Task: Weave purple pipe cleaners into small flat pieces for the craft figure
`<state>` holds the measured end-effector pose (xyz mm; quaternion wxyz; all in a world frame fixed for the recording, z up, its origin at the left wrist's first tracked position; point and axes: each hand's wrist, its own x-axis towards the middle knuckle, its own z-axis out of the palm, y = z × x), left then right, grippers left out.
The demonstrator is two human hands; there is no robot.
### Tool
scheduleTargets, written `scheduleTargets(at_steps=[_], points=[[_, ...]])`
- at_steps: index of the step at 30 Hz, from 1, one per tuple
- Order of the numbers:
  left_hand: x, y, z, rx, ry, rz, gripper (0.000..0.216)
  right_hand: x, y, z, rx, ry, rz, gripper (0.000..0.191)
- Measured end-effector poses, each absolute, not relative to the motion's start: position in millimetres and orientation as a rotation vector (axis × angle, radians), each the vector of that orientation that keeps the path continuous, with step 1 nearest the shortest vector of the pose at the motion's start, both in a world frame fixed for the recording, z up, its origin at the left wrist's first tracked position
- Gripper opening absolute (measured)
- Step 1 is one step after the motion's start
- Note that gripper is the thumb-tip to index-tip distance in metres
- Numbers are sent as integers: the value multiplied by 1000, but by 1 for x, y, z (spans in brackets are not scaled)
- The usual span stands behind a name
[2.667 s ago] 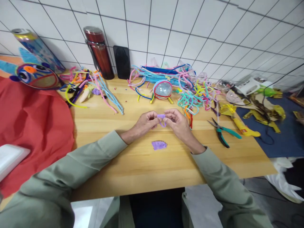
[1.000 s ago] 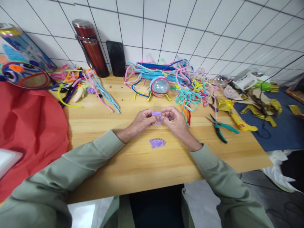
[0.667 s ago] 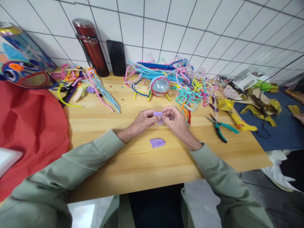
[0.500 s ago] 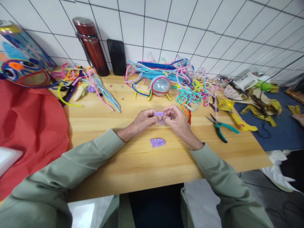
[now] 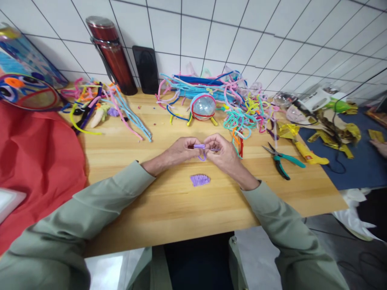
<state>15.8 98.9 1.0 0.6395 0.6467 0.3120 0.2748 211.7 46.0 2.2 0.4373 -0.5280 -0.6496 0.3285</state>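
Note:
Between my two hands is a purple pipe cleaner [image 5: 199, 146], folded into a small flat bundle with a loop hanging below it. My left hand [image 5: 185, 148] pinches the bundle's left side. From the right, my right hand [image 5: 221, 150] pinches it near the loop, and a bit of purple shows beyond those fingers. On the table below the hands lies a purple ridged piece [image 5: 200, 180] that looks made of pipe cleaner, pointed at its right end. Behind the hands stands a clear ball [image 5: 203, 107] ringed with red and light blue pipe cleaner, with yellow legs.
Pliers [image 5: 282, 160] and a yellow glue gun [image 5: 310, 154] lie to the right. Tangled pipe cleaners [image 5: 238, 121] line the back, near a phone [image 5: 146, 69] and a red thermos [image 5: 112, 56]. Red cloth [image 5: 45, 161] covers the left. Another person's hand [image 5: 379, 148] shows at far right.
Both hands still hold the purple pipe cleaner. The folded bundle has tipped and now looks thinner, and the left hand has shifted slightly left. The other person's hand has moved a little.

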Motion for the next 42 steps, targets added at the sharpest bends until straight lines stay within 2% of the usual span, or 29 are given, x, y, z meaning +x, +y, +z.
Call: scheduleTargets(at_steps=[7,12,28,42], points=[[15,96,1,1481,731,611,30,212,45,7,-1322,-1682,775,19],[15,96,3,1443,791,642,24,215,44,12,-1312,-1669,860,13],[19,89,4,1288,738,687,24,222,43,19,-1261,-1563,943,19],[18,82,9,1160,580,649,39,224,45,26,-1033,-1306,1400,24]])
